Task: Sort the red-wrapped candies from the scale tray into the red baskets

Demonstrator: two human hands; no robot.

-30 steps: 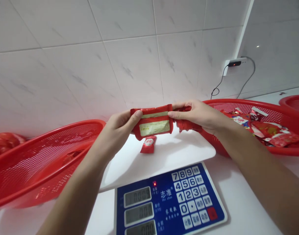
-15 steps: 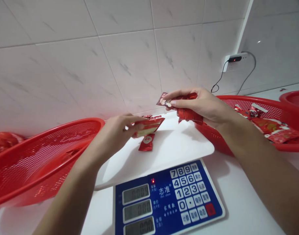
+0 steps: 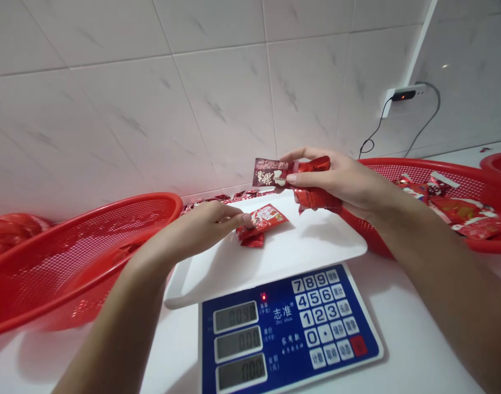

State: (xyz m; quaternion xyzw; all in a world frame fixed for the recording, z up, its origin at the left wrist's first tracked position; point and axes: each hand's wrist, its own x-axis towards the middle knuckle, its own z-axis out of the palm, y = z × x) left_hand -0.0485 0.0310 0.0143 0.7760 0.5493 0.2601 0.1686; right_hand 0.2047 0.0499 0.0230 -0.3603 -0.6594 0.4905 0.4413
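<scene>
My left hand [image 3: 201, 229] lies low over the white scale platform [image 3: 312, 249], its fingertips touching the edge of a flat red packet [image 3: 263, 219]. That packet rests partly on a smaller red packet [image 3: 252, 240]. My right hand [image 3: 341, 183] grips a bunch of crumpled red wrappers [image 3: 314, 191], and a dark red printed sachet [image 3: 269, 172] sticks out to the left of its fingers. The scale's blue keypad and display panel [image 3: 289, 328] sits below the platform, showing small digits I cannot read exactly.
A red mesh basket [image 3: 70, 262] stands at left, and another [image 3: 431, 178] holding red packets stands at right, with a third rim [image 3: 499, 178] beyond. Small red packets [image 3: 226, 199] line the platform's back edge. A wall socket [image 3: 404, 96] trails a black cable.
The flat red packet has left my left hand and lies on the platform over the smaller packet. The dark sachet in my right hand now sits level, and the view has shifted slightly.
</scene>
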